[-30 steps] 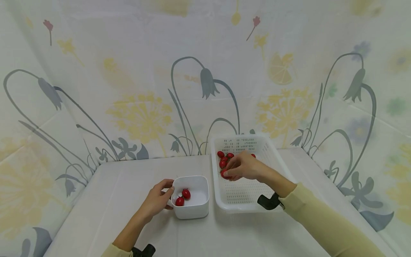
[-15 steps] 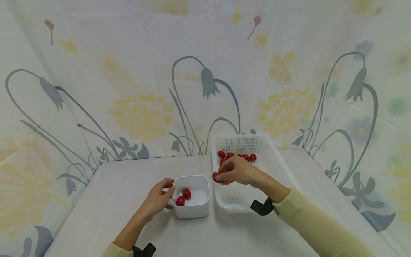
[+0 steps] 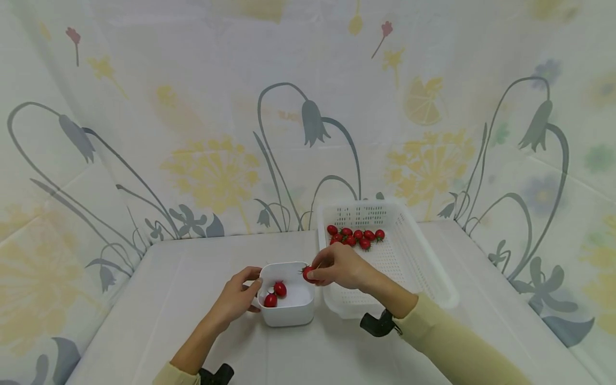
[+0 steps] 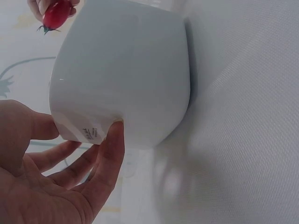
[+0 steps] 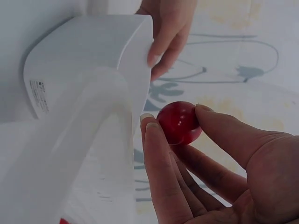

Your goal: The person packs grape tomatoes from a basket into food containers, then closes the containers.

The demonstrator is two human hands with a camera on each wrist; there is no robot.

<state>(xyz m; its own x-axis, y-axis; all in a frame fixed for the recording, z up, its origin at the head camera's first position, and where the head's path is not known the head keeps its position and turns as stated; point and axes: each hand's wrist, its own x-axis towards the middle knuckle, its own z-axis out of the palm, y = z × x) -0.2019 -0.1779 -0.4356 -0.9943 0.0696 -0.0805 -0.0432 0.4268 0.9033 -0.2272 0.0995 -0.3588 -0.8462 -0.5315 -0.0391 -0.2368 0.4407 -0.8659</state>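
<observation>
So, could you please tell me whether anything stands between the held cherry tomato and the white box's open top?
Nothing visible does: the right hand holds the cherry tomato above the right rim of the white box; the left hand grips its left side.

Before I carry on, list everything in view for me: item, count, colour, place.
Table: one, white, under the containers
Patterned backdrop: panel count unclear, pale with floral print, behind the table
Basket: one, white, on the table
Box: one, white, left of the basket
Tomatoes in the basket: at least eight, red, towards the back, some partly hidden
Tomatoes in the box: two, red, left side
Held tomato: one, red, pinched in the right hand
Wrist devices: two, black, one per wrist
Sleeves: two, pale yellow, on the forearms
Hands: two, bare, left hand gripping the box
</observation>
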